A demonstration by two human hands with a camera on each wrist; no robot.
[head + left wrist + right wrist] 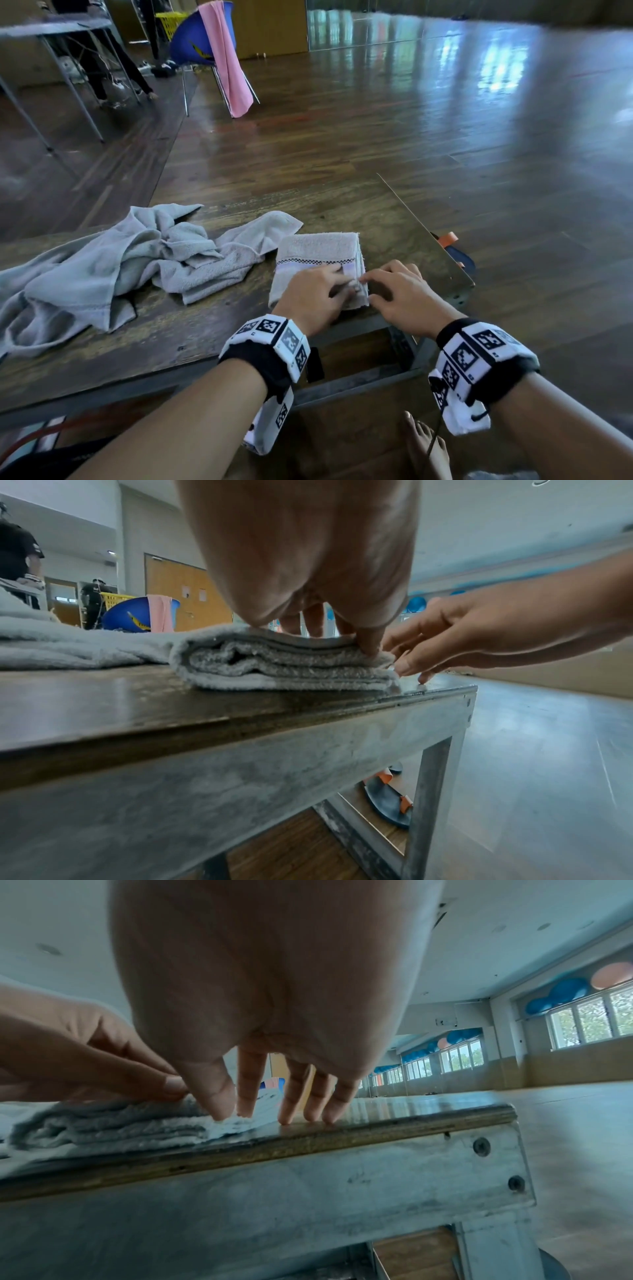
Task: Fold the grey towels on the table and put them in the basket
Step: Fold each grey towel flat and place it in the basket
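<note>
Table (394,219): a wooden top on a grey metal frame is seen; all places below are given relative to it. Its right edge and near edge meet at a corner just right of the hands.
Floor (445,120): open wooden flooring is shown beyond the table's far and right edges.
Unfolded towels (113,260): a crumpled grey heap is spread over the left half of the table top, with one flap reaching up to the folded towel.
Folded towel (318,253): a grey stack of several layers lies flat near the table's right end, its near end close to the table's near edge. A bare strip of table top is left between the towel's right side and the table's right edge.
Left hand (313,296): it is laid on the near right part of the folded towel, fingers straight, thumb down at the towel's corner (371,645).
Right hand (406,296): thumb and forefinger are set against the towel's right corner; whether the corner is pinched cannot be told. The other fingertips (310,1112) rest on the bare strip.
Sandal (459,251): it lies on the floor beside the table's right edge.
</note>
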